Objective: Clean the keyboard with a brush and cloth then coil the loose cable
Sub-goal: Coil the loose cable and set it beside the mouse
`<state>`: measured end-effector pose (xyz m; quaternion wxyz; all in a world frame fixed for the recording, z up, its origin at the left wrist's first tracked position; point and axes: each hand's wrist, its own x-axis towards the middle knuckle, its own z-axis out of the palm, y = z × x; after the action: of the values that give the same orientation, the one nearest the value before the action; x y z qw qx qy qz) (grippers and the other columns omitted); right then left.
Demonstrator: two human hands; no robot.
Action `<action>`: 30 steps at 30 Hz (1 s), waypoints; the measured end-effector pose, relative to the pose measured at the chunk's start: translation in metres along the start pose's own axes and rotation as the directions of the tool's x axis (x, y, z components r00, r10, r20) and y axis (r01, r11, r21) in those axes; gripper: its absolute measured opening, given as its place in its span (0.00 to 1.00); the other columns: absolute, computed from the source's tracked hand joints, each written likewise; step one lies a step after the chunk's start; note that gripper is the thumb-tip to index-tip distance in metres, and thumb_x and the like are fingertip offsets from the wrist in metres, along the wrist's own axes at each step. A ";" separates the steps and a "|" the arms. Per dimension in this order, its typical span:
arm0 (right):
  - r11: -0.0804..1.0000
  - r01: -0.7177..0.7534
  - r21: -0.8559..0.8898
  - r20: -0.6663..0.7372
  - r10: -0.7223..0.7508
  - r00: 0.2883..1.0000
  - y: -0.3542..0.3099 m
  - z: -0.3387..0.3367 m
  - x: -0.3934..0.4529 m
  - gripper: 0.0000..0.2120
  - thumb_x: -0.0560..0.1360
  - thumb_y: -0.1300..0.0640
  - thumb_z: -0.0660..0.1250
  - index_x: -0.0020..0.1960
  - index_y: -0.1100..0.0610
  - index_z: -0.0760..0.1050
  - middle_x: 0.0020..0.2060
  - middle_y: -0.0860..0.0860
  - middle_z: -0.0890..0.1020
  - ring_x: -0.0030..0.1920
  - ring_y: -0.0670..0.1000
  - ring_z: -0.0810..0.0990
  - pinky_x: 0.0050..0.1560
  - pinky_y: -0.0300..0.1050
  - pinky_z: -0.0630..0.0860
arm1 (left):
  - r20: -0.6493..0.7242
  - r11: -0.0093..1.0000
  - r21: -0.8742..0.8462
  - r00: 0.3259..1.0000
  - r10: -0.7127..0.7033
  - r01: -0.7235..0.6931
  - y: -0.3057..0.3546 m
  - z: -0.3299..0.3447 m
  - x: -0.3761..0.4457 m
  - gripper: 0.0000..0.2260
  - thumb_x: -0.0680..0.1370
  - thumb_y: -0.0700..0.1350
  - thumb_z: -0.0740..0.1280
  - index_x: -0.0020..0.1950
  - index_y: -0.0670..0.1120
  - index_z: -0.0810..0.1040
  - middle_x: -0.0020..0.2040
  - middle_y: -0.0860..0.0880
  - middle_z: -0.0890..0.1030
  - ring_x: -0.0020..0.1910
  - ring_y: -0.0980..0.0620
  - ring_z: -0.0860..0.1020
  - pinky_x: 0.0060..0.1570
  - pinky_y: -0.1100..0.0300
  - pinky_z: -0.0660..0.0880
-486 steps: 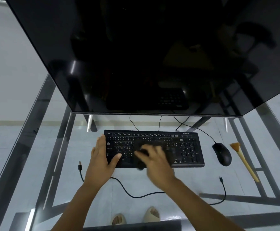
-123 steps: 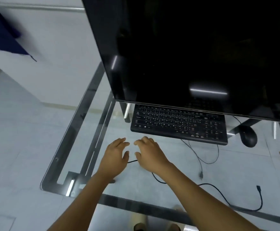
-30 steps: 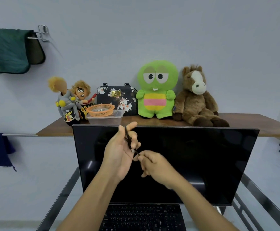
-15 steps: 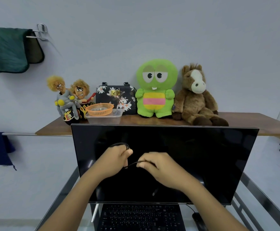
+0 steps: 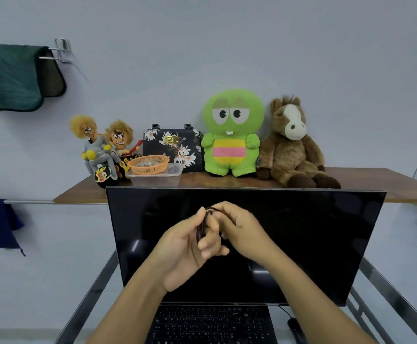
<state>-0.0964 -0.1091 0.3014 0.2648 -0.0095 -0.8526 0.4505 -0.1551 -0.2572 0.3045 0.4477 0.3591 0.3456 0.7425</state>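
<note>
Pinched in our left hand (image 5: 186,247), the cable (image 5: 200,228) stood as a small upright coil in front of the monitor (image 5: 314,244) — our right hand (image 5: 239,232) gripped its top loop, just beside, nearer the free end.

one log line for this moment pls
step: coiling cable | left hand: holds cable loops | right hand: pinches cable at top | keyboard: on desk below, untouched
</note>
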 end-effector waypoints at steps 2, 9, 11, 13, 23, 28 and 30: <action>0.992 -0.081 0.096 0.047 0.076 0.996 0.001 0.010 -0.006 0.10 0.81 0.60 0.58 0.46 0.53 0.76 0.33 0.46 0.79 0.34 0.45 0.76 0.39 0.45 0.74 | -0.047 0.990 -0.126 0.997 0.065 -0.070 0.004 0.003 0.005 0.18 0.81 0.51 0.54 0.41 0.41 0.74 0.25 0.50 0.65 0.25 0.52 0.64 0.44 0.53 0.74; 0.933 -0.282 0.223 0.177 0.246 0.953 -0.012 0.035 -0.026 0.11 0.81 0.57 0.56 0.44 0.55 0.76 0.32 0.48 0.75 0.33 0.49 0.69 0.36 0.45 0.68 | -0.301 0.930 -0.239 0.932 0.203 -0.280 0.005 -0.002 0.014 0.18 0.80 0.52 0.57 0.34 0.45 0.71 0.21 0.52 0.60 0.21 0.54 0.58 0.35 0.59 0.69; 0.834 -0.364 0.416 0.213 0.300 0.930 -0.014 0.035 -0.027 0.13 0.81 0.60 0.56 0.46 0.56 0.77 0.30 0.46 0.73 0.30 0.45 0.67 0.32 0.40 0.65 | -0.326 0.918 -0.260 0.922 0.210 -0.301 0.001 -0.005 0.014 0.19 0.79 0.53 0.58 0.32 0.45 0.70 0.19 0.53 0.60 0.20 0.55 0.58 0.33 0.60 0.68; 0.679 -0.426 0.598 0.269 0.331 0.905 -0.013 0.034 -0.029 0.13 0.82 0.61 0.56 0.47 0.56 0.79 0.32 0.47 0.74 0.29 0.43 0.66 0.29 0.37 0.63 | -0.338 0.913 -0.265 0.917 0.214 -0.311 -0.002 -0.006 0.013 0.19 0.79 0.53 0.58 0.31 0.45 0.69 0.18 0.53 0.60 0.19 0.55 0.58 0.32 0.60 0.69; 0.551 -0.389 0.738 0.176 0.399 0.900 -0.004 0.021 -0.027 0.11 0.81 0.62 0.59 0.56 0.64 0.79 0.34 0.49 0.76 0.30 0.45 0.68 0.30 0.38 0.65 | -0.588 0.947 0.247 0.745 0.315 -0.205 -0.028 -0.014 0.012 0.22 0.81 0.58 0.53 0.31 0.47 0.67 0.30 0.49 0.71 0.34 0.49 0.71 0.45 0.51 0.71; 0.787 -0.299 0.539 -0.070 0.396 0.916 0.002 0.018 -0.029 0.10 0.80 0.59 0.61 0.49 0.59 0.81 0.32 0.52 0.77 0.32 0.48 0.73 0.39 0.44 0.73 | -0.597 0.859 0.512 0.719 0.357 0.000 -0.054 -0.014 0.003 0.22 0.81 0.58 0.51 0.38 0.46 0.73 0.36 0.52 0.78 0.37 0.55 0.75 0.45 0.55 0.72; 0.820 -0.295 0.491 -0.121 0.400 0.908 0.007 0.014 -0.030 0.10 0.80 0.58 0.61 0.47 0.59 0.81 0.31 0.51 0.77 0.31 0.48 0.74 0.38 0.43 0.73 | -0.576 0.850 0.524 0.756 0.310 0.051 -0.063 -0.012 -0.001 0.21 0.81 0.57 0.53 0.41 0.46 0.79 0.40 0.49 0.81 0.40 0.52 0.76 0.46 0.54 0.74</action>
<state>-0.0789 -0.1231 0.2760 0.2644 -0.1520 -0.6698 0.6770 -0.1391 -0.2378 0.2455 0.1359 0.2122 0.6338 0.7313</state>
